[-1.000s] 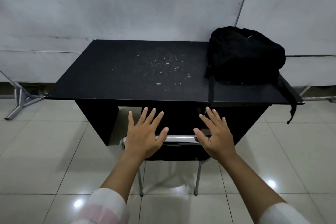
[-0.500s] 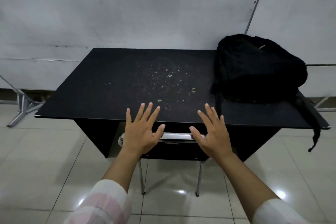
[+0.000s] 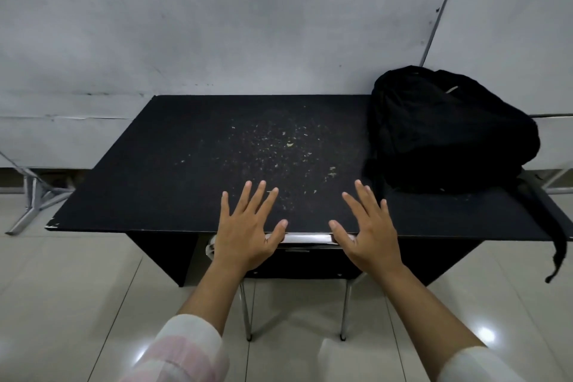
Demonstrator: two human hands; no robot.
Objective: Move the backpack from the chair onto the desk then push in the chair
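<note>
A black backpack (image 3: 446, 130) lies on the right end of the black desk (image 3: 173, 170), one strap hanging over the right front corner. The chair (image 3: 305, 239) stands under the desk's front edge; only its chrome top rail, black back and two metal legs show. My left hand (image 3: 248, 232) and my right hand (image 3: 369, 232) rest flat with fingers spread, palms against the chair's top rail, fingers reaching over the desk's front edge. Neither hand holds anything.
Pale crumbs or flecks dot the middle of the desk top. A grey wall stands directly behind the desk. A metal stand's foot (image 3: 34, 205) sits on the tiled floor at the left. Glossy tiles surround the desk.
The chair has slid forward under the desk with both palms on its top rail. My view has moved closer, and my fingers now overlap the desk's front edge.
</note>
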